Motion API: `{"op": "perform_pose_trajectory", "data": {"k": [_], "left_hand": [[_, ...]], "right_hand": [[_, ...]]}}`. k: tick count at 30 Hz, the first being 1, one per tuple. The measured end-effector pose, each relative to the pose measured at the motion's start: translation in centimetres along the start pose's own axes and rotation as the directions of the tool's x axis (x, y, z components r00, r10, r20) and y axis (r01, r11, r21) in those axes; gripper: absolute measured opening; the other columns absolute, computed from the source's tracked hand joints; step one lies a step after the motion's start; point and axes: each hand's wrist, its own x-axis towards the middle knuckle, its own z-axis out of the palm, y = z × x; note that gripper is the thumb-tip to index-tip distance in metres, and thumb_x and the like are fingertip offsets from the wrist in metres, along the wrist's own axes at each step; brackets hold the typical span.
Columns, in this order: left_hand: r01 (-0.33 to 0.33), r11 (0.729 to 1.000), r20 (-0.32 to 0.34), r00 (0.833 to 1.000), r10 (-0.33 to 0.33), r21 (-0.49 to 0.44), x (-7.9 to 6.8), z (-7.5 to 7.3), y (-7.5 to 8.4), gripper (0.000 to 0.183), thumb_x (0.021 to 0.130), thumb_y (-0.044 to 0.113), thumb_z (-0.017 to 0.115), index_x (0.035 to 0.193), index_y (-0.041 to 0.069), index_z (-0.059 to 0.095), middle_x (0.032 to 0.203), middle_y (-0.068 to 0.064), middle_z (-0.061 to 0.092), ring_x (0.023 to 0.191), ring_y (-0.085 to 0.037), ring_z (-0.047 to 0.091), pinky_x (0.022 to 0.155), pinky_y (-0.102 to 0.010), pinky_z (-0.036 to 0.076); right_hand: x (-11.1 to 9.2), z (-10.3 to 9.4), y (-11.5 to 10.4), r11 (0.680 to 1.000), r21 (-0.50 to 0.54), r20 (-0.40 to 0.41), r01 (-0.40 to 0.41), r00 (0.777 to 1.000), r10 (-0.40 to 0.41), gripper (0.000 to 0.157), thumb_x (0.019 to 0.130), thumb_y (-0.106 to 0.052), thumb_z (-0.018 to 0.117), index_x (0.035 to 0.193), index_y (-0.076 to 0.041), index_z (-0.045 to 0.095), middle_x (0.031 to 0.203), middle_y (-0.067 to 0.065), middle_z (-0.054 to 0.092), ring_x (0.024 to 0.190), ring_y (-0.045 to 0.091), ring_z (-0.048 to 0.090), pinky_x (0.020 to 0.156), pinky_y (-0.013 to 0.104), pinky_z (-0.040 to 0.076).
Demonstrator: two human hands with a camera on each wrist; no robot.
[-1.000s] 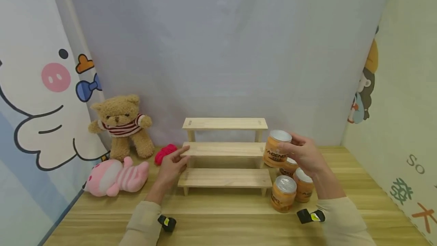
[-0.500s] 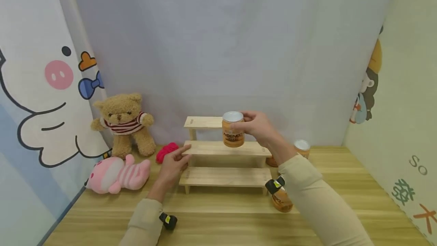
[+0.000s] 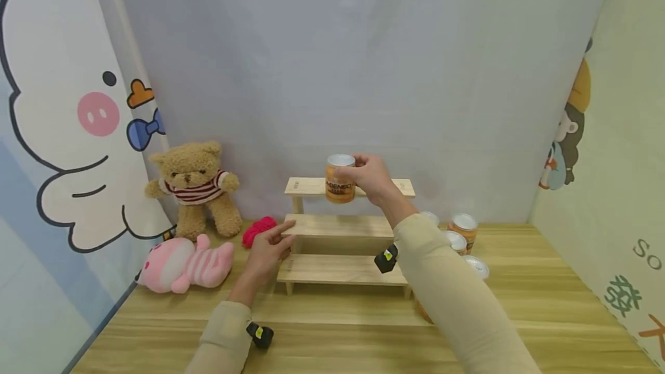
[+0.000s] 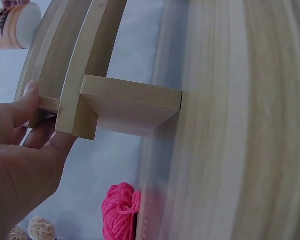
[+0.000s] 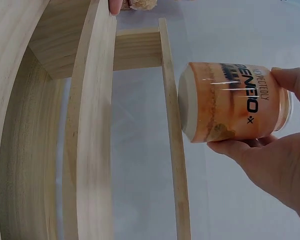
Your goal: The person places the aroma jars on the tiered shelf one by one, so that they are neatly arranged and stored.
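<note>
My right hand [image 3: 370,178] grips an orange can [image 3: 340,189] with a pale lid and dark lettering, fingers and thumb around its side. It is upright over the top board of a three-step wooden display stand [image 3: 332,225]. In the right wrist view the can's base [image 5: 188,102] is right at the top board's edge [image 5: 172,125]. At the stand's left end, my left hand [image 3: 266,253] holds the middle board. The left wrist view has its thumb [image 4: 27,102] on the board's upper side and the other fingers below, partly hidden by the wood.
Several more orange cans [image 3: 464,229] stand right of the stand, partly hidden by the right sleeve [image 3: 452,281]. To the left are a teddy bear [image 3: 194,186], a pink plush toy [image 3: 187,264] and a bright pink yarn bundle [image 3: 258,231]. A grey curtain [image 3: 332,74] hangs behind.
My right hand has carried the can left and up, from beside the stand's right end to over its top board. The left hand keeps its place on the middle board.
</note>
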Motion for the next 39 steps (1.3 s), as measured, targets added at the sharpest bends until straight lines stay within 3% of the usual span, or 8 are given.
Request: {"op": "perform_pose_trajectory", "data": {"k": [4,13,21,34,39], "left_hand": [[0.01,1.0,-0.012,1.0,-0.01,-0.012,0.1,0.0,-0.1,0.042,0.098,-0.002,0.061,0.14,-0.007,0.053,0.076,-0.001,0.058,0.055,-0.01,0.028,0.054,-0.023,0.028],[0.006,1.0,-0.018,1.0,-0.007,-0.027,0.2,-0.1,0.1,0.042,0.098,-0.002,0.061,0.14,-0.006,0.054,0.075,-0.004,0.053,0.055,-0.01,0.03,0.053,-0.022,0.028],[0.026,0.998,-0.015,1.0,-0.026,-0.056,0.1,0.0,0.3,0.044,0.097,-0.004,0.061,0.14,-0.009,0.052,0.079,-0.002,0.061,0.054,-0.009,0.03,0.053,-0.021,0.028],[0.005,0.999,-0.006,1.0,-0.005,-0.046,0.3,0.2,0.1,0.042,0.098,-0.003,0.061,0.139,-0.006,0.054,0.078,-0.002,0.06,0.054,-0.01,0.03,0.053,-0.022,0.028],[0.007,0.999,-0.025,1.0,-0.008,-0.041,0.2,0.0,0.1,0.042,0.097,-0.004,0.062,0.138,-0.007,0.055,0.077,-0.005,0.06,0.053,-0.01,0.031,0.053,-0.023,0.029]], "right_hand": [[0.9,0.8,0.3,1.0,0.003,-0.006,0.023,1.0,-0.023,0.054,0.085,-0.014,0.078,0.132,0.002,0.058,0.126,0.016,0.058,0.118,0.03,0.054,0.101,0.047,0.045],[2.4,2.5,0.3,1.0,-0.002,-0.043,0.007,0.999,-0.007,0.061,0.085,-0.019,0.081,0.14,-0.004,0.057,0.126,0.012,0.061,0.122,0.028,0.054,0.106,0.044,0.041],[2.9,4.1,0.3,1.0,-0.006,-0.081,0.005,0.997,-0.005,0.059,0.09,-0.022,0.077,0.141,-0.002,0.055,0.132,0.013,0.061,0.123,0.027,0.056,0.102,0.041,0.046],[2.9,4.1,0.2,0.998,-0.069,-0.106,-0.007,0.994,-0.001,0.061,0.092,-0.027,0.076,0.142,-0.001,0.054,0.131,0.016,0.06,0.125,0.03,0.054,0.104,0.043,0.044],[2.2,3.8,0.0,0.992,-0.121,-0.097,-0.042,0.995,0.031,0.068,0.092,-0.032,0.075,0.146,0.0,0.048,0.142,0.016,0.052,0.133,0.031,0.046,0.107,0.043,0.041]]}}
